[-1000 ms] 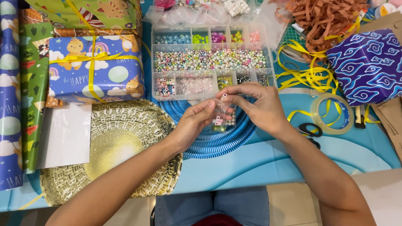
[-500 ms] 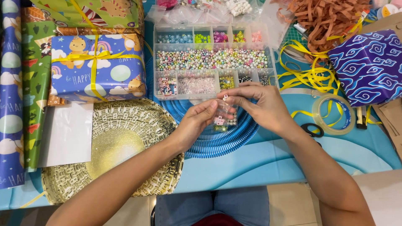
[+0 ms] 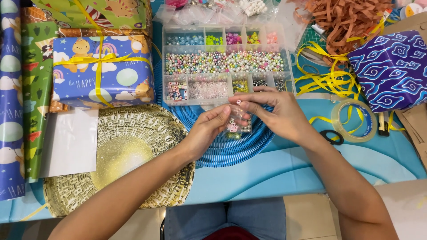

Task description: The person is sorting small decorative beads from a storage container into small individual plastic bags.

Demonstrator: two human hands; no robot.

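Both hands meet over the round, ribbed blue coiled mat [image 3: 222, 149] on the light-blue tabletop [image 3: 284, 173]. The left hand [image 3: 207, 131] and the right hand [image 3: 278, 113] pinch between their fingertips a small clear plastic bag of beads [image 3: 233, 124], soft and crinkled, with pink and pale beads gathered at its bottom. A tiny white bead [image 3: 239, 102] sits at the tips of the right hand; what is on its face is too small to make out.

Just behind the hands lies a clear, hard plastic compartment box [image 3: 224, 62] holding glossy pastel round beads, small cube beads and sparkling chips; its front right cells are partly covered by the right hand. To the left rests a round woven gold placemat [image 3: 120, 160] with a glittery centre, its lower edge hanging past the tabletop. Behind it stands a blue paper-wrapped gift box tied with yellow ribbon [image 3: 102, 73]. To the right lie a clear tape roll [image 3: 353, 120] and curled loose yellow ribbon [image 3: 329, 80]; black scissors handles [image 3: 331, 137] are mostly hidden by the right wrist.
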